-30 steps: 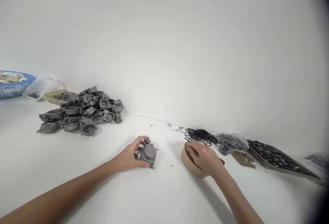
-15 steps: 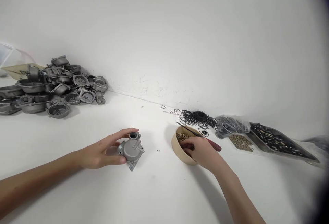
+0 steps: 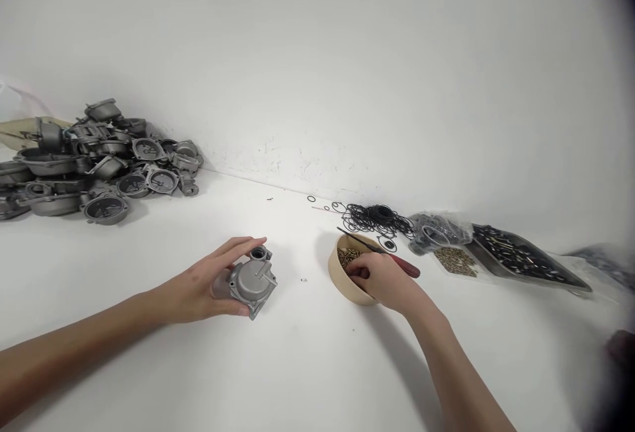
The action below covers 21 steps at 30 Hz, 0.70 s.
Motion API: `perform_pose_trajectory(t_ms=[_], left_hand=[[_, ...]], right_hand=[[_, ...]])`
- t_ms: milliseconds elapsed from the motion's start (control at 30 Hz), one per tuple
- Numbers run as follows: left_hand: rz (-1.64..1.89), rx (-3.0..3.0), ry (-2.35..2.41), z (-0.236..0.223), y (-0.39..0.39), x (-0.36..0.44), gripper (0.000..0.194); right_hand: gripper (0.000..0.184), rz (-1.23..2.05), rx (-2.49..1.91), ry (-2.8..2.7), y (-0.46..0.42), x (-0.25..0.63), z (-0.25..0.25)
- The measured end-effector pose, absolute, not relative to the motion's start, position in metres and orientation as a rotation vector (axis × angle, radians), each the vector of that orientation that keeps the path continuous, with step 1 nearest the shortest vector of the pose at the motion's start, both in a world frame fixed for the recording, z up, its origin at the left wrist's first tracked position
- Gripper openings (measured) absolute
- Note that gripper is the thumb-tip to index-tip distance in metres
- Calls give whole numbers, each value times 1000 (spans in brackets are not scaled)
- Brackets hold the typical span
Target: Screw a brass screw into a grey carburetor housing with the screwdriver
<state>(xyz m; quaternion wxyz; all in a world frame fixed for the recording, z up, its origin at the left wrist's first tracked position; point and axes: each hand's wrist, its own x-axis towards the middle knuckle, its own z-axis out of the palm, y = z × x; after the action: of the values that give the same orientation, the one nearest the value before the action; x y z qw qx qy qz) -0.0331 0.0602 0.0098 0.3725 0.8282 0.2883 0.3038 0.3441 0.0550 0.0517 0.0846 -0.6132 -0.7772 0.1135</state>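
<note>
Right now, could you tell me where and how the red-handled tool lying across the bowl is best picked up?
Take the red-handled tool by its red handle, coming from the right. The handle sticks out past the rim of the tan bowl and looks free, while the thin dark shaft lies across the bowl, just beyond the right hand reaching into it.

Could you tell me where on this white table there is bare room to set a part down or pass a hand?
Free: the near table between the two forearms, and the stretch from the heap of grey castings to the left hand on its casting. Crowded: the right hand in the bowl, then O-rings, bags and tray along the wall.
</note>
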Motion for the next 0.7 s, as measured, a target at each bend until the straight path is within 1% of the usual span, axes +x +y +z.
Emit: perform_pose_trajectory(t_ms=[100, 167, 300, 367, 467, 533, 600, 700], left_hand=[[786, 2243, 798, 9, 60, -34, 85], [775, 2292, 843, 7, 59, -35, 90], [803, 2392, 847, 8, 59, -38, 104], [872, 2463, 855, 14, 58, -38, 104], [1054, 2648, 793, 27, 50, -36, 91], [1199, 2788, 633, 34, 39, -31, 76], [1300, 2870, 484, 36, 27, -24, 55], [1329, 2853, 297, 35, 11, -14, 29]], right_hand=[[31, 286, -1781, -2340, 55, 343, 51], [32, 223, -1731, -2335, 56, 343, 50], [31, 56, -1589, -2236, 57, 340, 50], [29, 5, -1466, -2180, 53, 334, 52], [24, 4, -1237, -2135, 36, 314, 59], [19, 78, -1061, -2132, 19, 292, 64], [11, 320, -831, -2108, 0, 268, 65], [12, 625, -680, -2117, -22, 238, 59]])
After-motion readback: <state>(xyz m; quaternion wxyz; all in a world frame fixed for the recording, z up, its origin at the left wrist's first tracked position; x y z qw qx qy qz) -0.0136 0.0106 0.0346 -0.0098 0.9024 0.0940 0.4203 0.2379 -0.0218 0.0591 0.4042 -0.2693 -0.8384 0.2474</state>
